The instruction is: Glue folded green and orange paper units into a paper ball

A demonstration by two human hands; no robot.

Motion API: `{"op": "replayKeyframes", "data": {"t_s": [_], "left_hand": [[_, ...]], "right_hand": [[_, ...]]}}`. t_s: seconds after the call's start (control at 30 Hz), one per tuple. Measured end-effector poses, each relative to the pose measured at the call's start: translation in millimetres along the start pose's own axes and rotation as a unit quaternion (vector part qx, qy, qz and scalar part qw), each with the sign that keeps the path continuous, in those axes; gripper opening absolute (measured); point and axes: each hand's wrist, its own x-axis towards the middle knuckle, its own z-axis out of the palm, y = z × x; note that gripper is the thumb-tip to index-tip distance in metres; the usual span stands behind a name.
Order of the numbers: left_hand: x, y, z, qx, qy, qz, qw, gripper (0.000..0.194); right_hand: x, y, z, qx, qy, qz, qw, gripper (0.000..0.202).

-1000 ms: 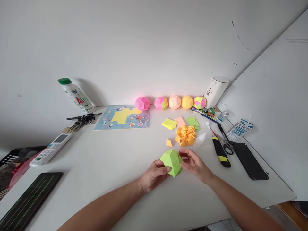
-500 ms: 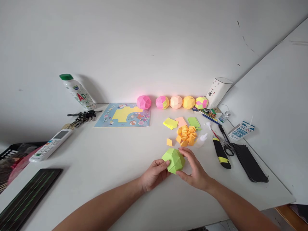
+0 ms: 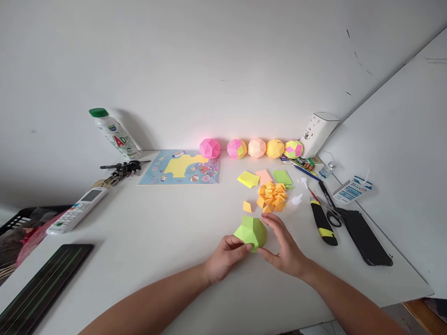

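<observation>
A faceted light green paper ball (image 3: 252, 231) is between my two hands near the table's front. My left hand (image 3: 223, 257) grips it from the lower left, thumb on its front face. At its right side my right hand (image 3: 287, 249) curves round it, thumb at the lower edge and fingertips near the top, with a gap at the palm. Just beyond lies a pile of folded orange paper pieces (image 3: 271, 197), and one loose orange piece (image 3: 247, 206) sits left of it. Yellow (image 3: 248, 179), peach (image 3: 264, 177) and green paper sheets (image 3: 282, 177) lie behind the pile.
Several paper balls (image 3: 257, 148) line the wall. To the right are a glue bottle (image 3: 296, 200), cutter (image 3: 323, 223), scissors (image 3: 334, 218), black phone (image 3: 365, 237) and carton (image 3: 352, 190). A puzzle board (image 3: 148, 176), bottle (image 3: 118, 137), keys (image 3: 122, 171) and remote (image 3: 77, 210) are left.
The green ball has turned in my hands, showing other facets. My left thumb has shifted rightward and down along its front. The whole view has moved slightly.
</observation>
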Motion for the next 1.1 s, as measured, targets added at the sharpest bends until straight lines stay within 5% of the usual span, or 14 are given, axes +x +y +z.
{"op": "replayKeyframes", "data": {"t_s": [0.2, 0.4, 0.57, 0.73, 0.9, 1.1], "left_hand": [[-4.8, 1.9, -1.7, 0.238, -0.016, 0.227, 0.944, 0.018], [-9.6, -1.5, -5.0, 0.349, -0.063, 0.294, 0.887, 0.023], [-11.8, -2.0, -1.8, 0.3, -0.103, 0.219, 0.923, 0.017], [-5.2, -3.6, -1.1, 0.057, -0.001, 0.059, 0.997, 0.015], [4.7, 0.5, -1.5, -0.164, 0.035, -0.049, 0.985, 0.014], [7.1, 5.7, 2.6, -0.218, 0.011, -0.085, 0.972, 0.026]], "right_hand": [[-0.7, 1.6, -2.2, 0.185, -0.054, 0.107, 0.975, 0.069], [7.8, 1.6, -7.3, 0.444, -0.121, 0.209, 0.863, 0.052], [10.4, -3.5, -11.8, 0.521, -0.153, 0.235, 0.806, 0.053], [9.8, -0.7, -13.0, 0.523, -0.135, 0.252, 0.803, 0.024], [14.6, 3.0, -12.5, 0.538, -0.101, 0.28, 0.789, 0.02], [15.4, 8.4, -8.3, 0.575, -0.07, 0.341, 0.74, 0.018]]}}
